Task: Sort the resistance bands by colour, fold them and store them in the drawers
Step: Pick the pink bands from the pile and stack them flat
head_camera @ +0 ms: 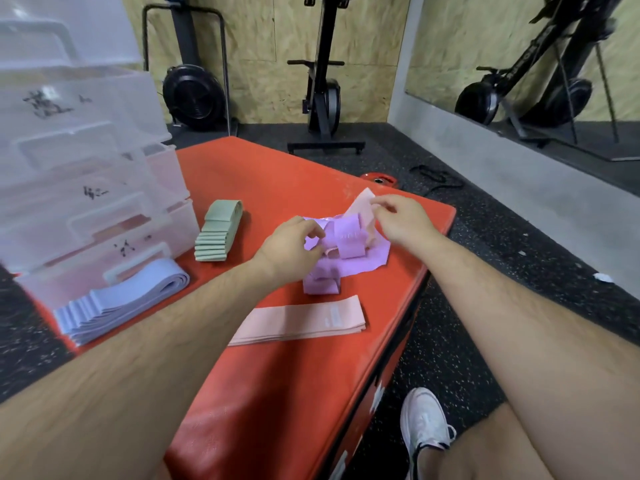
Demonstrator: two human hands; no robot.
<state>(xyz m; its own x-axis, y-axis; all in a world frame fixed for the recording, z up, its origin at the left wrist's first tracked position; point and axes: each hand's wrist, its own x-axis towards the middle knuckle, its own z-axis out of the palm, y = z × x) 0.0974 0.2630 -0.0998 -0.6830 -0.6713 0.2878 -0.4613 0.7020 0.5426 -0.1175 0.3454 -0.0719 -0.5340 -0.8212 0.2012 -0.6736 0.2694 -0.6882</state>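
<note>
A tangled heap of purple bands (pixel 349 247) lies on the red padded box (pixel 277 393), with a pink band (pixel 363 206) sticking up out of it. My right hand (pixel 401 220) pinches the top edge of that pink band. My left hand (pixel 294 247) grips a purple band at the heap's left side. Folded pink bands (pixel 304 322) lie flat in front of the heap. A stack of green bands (pixel 216 237) and a stack of blue bands (pixel 121 303) sit to the left, next to the clear plastic drawers (pixel 86 188).
The drawer unit stands at the box's left edge, its lower drawers pulled out a little. Black rubber gym floor (pixel 519 271) surrounds the box. Exercise machines (pixel 323 81) stand by the wooden back wall. My white shoe (pixel 426 424) is beside the box at the lower right.
</note>
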